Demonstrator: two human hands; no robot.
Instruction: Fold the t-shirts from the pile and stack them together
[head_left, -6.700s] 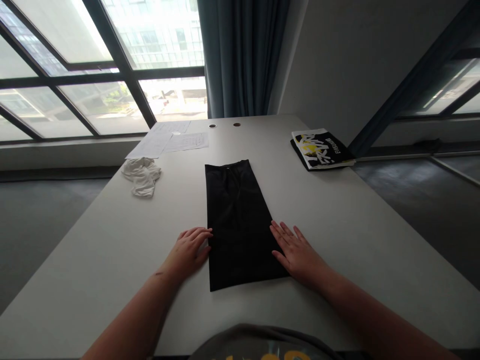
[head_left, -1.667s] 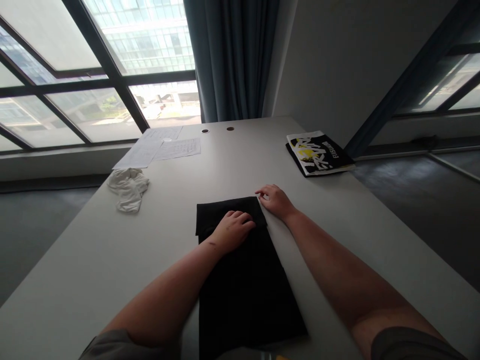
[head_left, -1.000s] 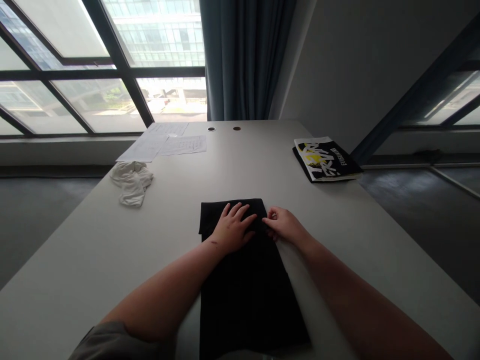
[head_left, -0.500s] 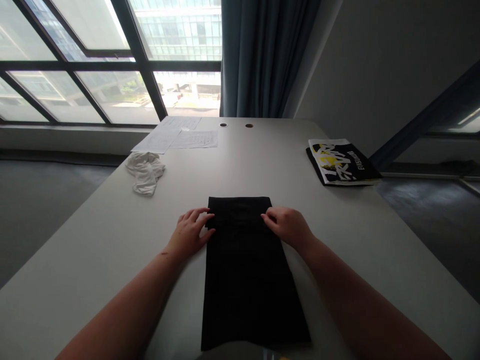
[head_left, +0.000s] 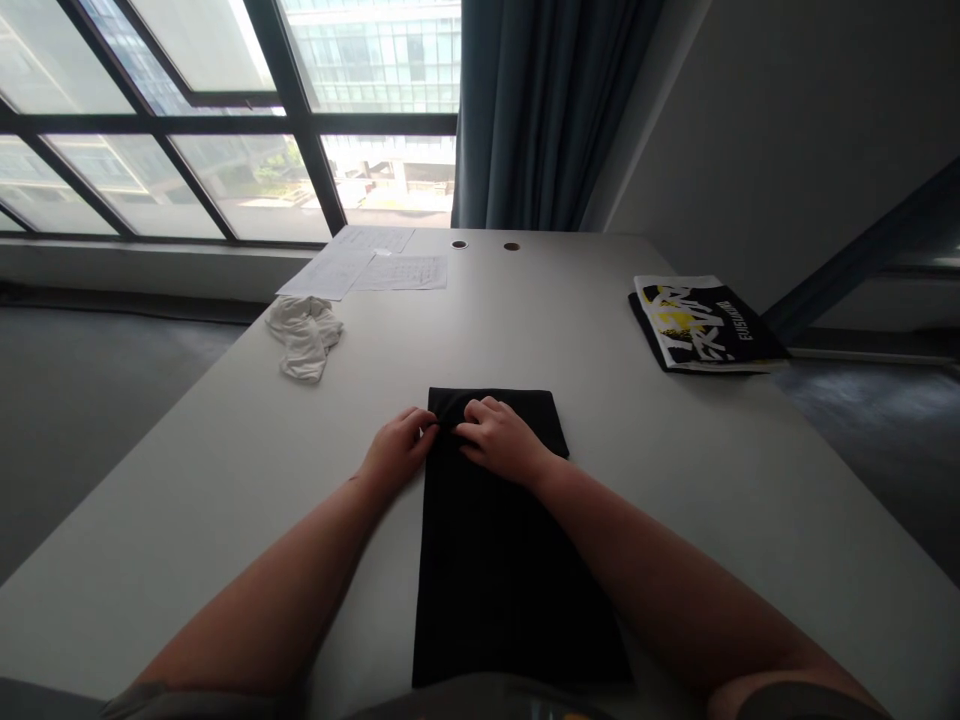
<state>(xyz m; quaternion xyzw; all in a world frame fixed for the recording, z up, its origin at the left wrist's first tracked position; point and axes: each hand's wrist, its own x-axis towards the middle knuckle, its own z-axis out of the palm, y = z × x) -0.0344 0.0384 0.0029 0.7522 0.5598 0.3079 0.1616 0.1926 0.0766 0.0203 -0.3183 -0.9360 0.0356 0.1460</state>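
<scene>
A long folded black cloth point(head_left: 495, 560) lies flat on the white table in front of me, its far part doubled over into a band. What kind of garment it is, if one, I cannot make out. My left hand point(head_left: 399, 445) is at the far left edge of the cloth, thumb and fingers pinched together on it. My right hand point(head_left: 501, 438) rests across the far part, its fingers curled on the fabric close to my left hand. A small ridge of cloth rises between the two hands. The near end of the cloth reaches my body.
Farther left on the white table point(head_left: 225, 520) lies a crumpled white cloth point(head_left: 306, 335), with printed papers point(head_left: 397, 272) behind it. At the right sits a folded black, white and yellow printed item point(head_left: 709, 320). Two round holes are near the far edge, before a blue curtain point(head_left: 547, 120).
My right hand has moved left from the right edge of the cloth to near my left hand. My left fingers have closed on the left edge, and the fabric there is lifted slightly.
</scene>
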